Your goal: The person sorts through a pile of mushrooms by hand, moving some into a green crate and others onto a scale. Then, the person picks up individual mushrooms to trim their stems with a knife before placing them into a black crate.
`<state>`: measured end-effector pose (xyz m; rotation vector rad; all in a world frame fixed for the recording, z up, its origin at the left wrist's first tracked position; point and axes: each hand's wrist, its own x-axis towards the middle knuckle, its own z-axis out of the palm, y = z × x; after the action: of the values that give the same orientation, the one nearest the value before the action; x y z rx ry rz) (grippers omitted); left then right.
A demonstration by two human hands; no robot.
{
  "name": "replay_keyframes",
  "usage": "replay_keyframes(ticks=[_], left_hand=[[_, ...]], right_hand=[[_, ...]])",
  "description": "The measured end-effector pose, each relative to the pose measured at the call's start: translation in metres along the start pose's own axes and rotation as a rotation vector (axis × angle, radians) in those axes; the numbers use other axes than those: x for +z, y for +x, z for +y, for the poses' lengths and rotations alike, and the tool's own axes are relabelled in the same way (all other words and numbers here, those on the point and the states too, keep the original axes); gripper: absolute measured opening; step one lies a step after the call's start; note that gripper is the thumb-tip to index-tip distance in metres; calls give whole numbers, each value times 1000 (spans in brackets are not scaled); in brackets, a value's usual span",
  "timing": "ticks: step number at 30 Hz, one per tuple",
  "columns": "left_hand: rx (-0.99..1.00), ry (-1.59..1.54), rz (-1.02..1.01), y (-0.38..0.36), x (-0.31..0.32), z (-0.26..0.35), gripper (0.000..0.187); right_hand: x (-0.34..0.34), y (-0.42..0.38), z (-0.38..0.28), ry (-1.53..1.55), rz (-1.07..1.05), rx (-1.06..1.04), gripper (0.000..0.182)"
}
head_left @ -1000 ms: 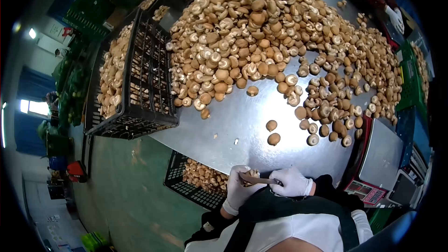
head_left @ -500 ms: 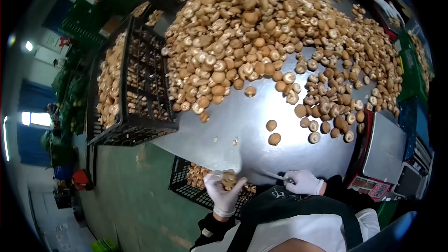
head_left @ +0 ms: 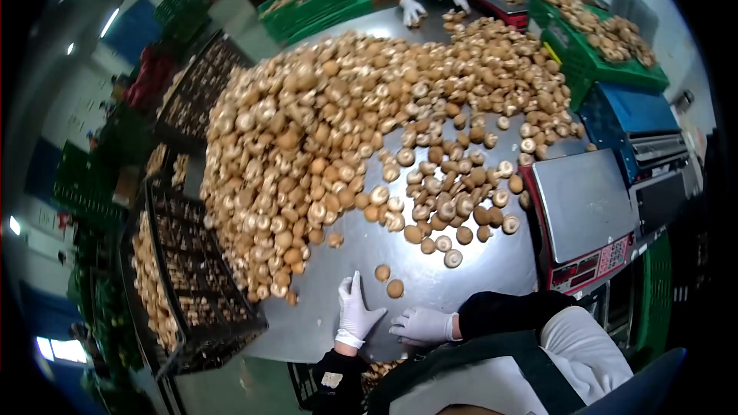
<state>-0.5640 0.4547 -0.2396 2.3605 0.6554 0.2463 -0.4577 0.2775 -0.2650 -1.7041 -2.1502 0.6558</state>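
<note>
My left hand, in a white glove, lies over the metal table with its fingers stretched out and the thumb apart; nothing is in it. Two loose brown-capped mushrooms, one just beyond the other, are to the right of its fingertips, not touched. Close by, my gloved right hand is at the near table edge with its fingers curled; what they hold, if anything, is hidden. A large heap of mushrooms covers the far and left side of the table, and a smaller loose group lies in the middle.
A black crate of mushrooms stands at left, and another crate is partly visible below the near edge. A red scale sits at right, with a green crate behind it. Across the table are a co-worker's gloved hands.
My left hand has let go of the mushroom it held over the lower crate and reached forward, opening over the table. The knife-like tool in my right hand no longer shows. The view has turned.
</note>
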Motion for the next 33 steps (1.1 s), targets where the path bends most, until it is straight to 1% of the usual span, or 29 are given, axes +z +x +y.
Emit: replay_keyframes(ticks=[2,3,4,6,7,8,10,11,12,14,15,16,17,18,19,20,21,22,23,24,25,26,28,29,30,32,33], left_hand=[[-2,120,-101,17,12,7,101],[61,97,-69,26,24,2,99],[88,103,-80,37,37,-3,99],[219,65,85,60,65,-12,100],[194,-101,102,76,69,7,95],[62,-297,80,85,74,28,89],[155,-155,151,105,96,37,86],[231,-247,179,112,110,37,84],[300,-135,210,115,109,51,83],[218,-338,153,111,109,53,80],[260,-235,204,108,106,50,76],[248,-228,183,103,102,42,77],[265,-168,196,98,98,34,79],[279,-107,209,93,91,33,81],[193,-59,149,90,87,31,102],[193,-51,142,86,82,32,102],[200,106,36,83,74,36,115],[206,261,-71,81,71,37,128],[227,425,-126,83,79,28,143],[230,427,-130,90,78,30,143],[187,347,-108,103,77,35,142],[145,269,-82,116,75,41,142],[142,301,-59,141,79,41,142],[233,243,-66,153,81,43,141],[324,186,-74,165,81,48,139],[396,70,-26,189,91,63,133],[407,33,-24,200,97,68,131]], right_hand=[[-12,-6,7,-67,225,13,36],[-12,-8,17,-74,115,79,39],[-12,-13,26,-79,136,100,39],[-10,-26,43,-208,330,215,36],[-13,-31,50,-220,421,279,38],[-15,-38,55,-221,432,290,38],[-36,-56,59,-131,555,384,35],[-38,-63,62,-131,643,436,36],[-45,-72,62,-131,649,441,36],[-58,-92,63,-71,735,660,50],[-54,-101,67,-105,748,753,61],[-47,-111,70,-137,759,846,72],[-35,-120,74,-106,728,943,89],[-36,-124,73,-97,731,948,89],[-37,-129,70,-105,689,1046,94],[-39,-131,69,-112,644,1142,99],[-42,-129,70,-90,648,1160,108],[-42,-124,75,-81,649,1163,108],[-42,-118,83,-83,673,1139,108],[-44,-113,90,-89,699,1115,109],[-53,-104,95,-46,674,1101,105],[-54,-97,102,-45,680,1101,105],[-53,-83,123,-43,849,954,99],[-52,-79,129,-37,872,951,94],[-53,-75,139,-40,881,944,94],[-55,-70,156,-119,1107,898,92],[-66,-69,162,-48,1152,916,88]])
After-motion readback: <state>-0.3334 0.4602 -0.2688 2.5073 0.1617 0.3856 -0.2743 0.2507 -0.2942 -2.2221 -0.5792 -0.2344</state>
